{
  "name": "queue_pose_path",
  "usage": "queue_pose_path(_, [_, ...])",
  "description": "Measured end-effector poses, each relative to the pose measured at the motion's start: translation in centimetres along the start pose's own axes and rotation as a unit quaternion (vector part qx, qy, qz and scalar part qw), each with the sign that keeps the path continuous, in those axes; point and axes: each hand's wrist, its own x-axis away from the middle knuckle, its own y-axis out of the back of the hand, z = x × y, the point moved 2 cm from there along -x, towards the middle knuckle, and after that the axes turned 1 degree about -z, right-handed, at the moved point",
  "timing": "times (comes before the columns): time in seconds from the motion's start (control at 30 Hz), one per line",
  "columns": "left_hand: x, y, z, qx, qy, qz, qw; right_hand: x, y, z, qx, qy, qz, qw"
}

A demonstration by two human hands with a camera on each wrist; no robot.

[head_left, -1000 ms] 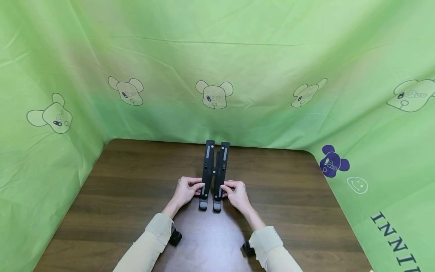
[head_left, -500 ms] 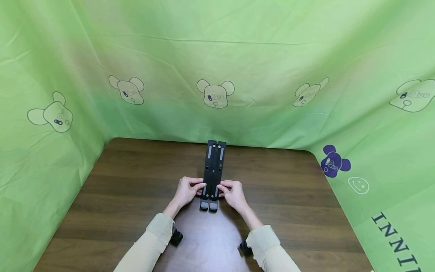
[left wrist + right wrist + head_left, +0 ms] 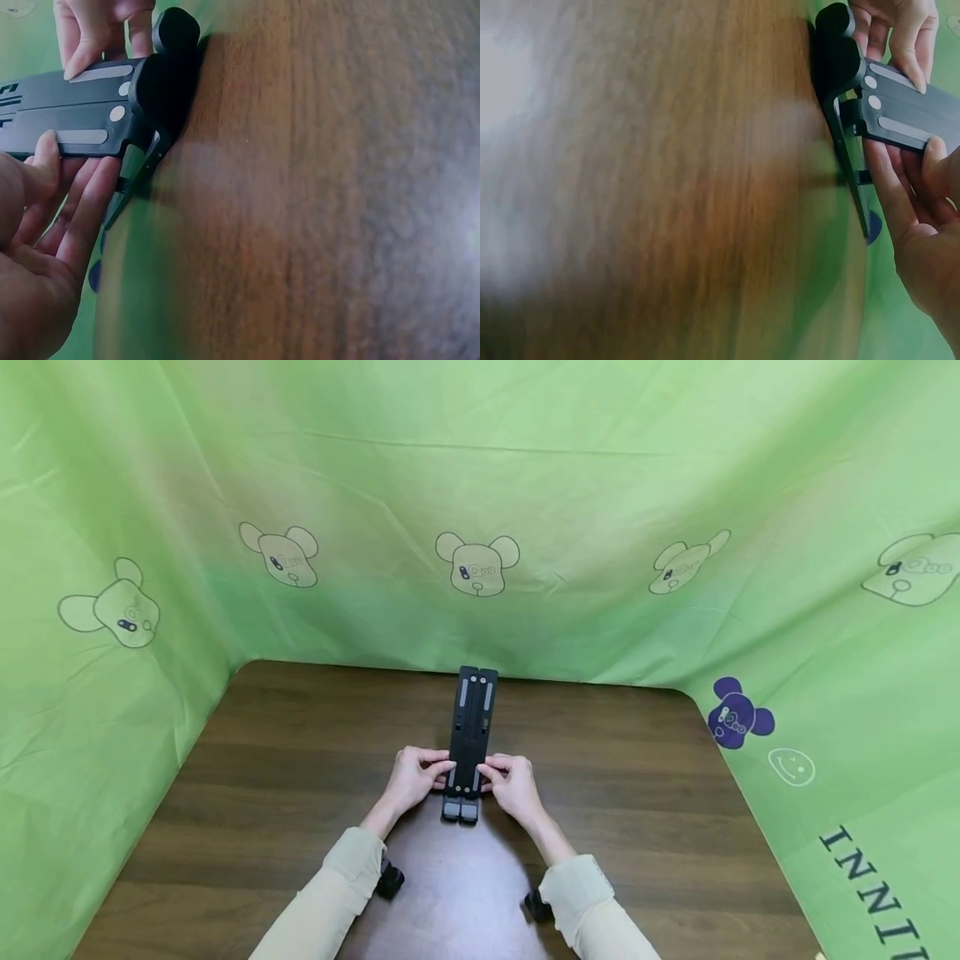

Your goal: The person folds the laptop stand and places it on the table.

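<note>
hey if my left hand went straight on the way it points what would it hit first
The black stand, whose left edge your left hand pinches. Beyond it, roughly in line, is your right hand, though depth is unclear.

Our left hand (image 3: pixel 34 259) grips the near edge of a black folding laptop stand (image 3: pixel 60 116), thumb (image 3: pixel 46 154) on top by a grey strip (image 3: pixel 79 136), fingers (image 3: pixel 90 199) beneath. Our right hand (image 3: pixel 88 26) pinches the far edge. We see two pale round pads (image 3: pixel 117 113) near the stand's end, a brown wooden table (image 3: pixel 300 187), and green cloth (image 3: pixel 82 330) at lower left.
</note>
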Motion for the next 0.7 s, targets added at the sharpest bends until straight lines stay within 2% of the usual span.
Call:
queue_pose_path(0.17, [0.0, 0.0, -0.6, -0.017, -0.01, -0.01, 0.9998, -0.1, -0.4, 0.2, -0.008, -0.002, -0.019, 0.9998])
queue_pose_path(0.3, [0.0, 0.0, -0.5, -0.02, -0.017, -0.013, 0.9996, 0.0, -0.6, 0.3, -0.008, -0.006, -0.021, 0.9997])
queue_pose_path(0.4, [0.0, 0.1, -0.2, -0.014, -0.016, -0.012, 0.9997, 0.0, -0.4, 0.4, -0.006, -0.012, -0.006, 0.9999])
queue_pose_path(0.57, [0.1, 0.6, 0.0, -0.008, -0.018, 0.005, 0.9998, -0.3, 0.9, 0.3, -0.023, -0.034, 0.043, 0.9982])
queue_pose_path(0.63, [0.3, 0.9, -0.1, -0.015, -0.024, 0.014, 0.9995, -0.5, 1.8, 0.4, -0.037, -0.041, 0.054, 0.997])
queue_pose_path(0.7, [0.5, 1.3, -0.2, -0.035, -0.039, 0.016, 0.9985, -0.9, 2.9, 0.6, -0.047, -0.042, 0.048, 0.9968])
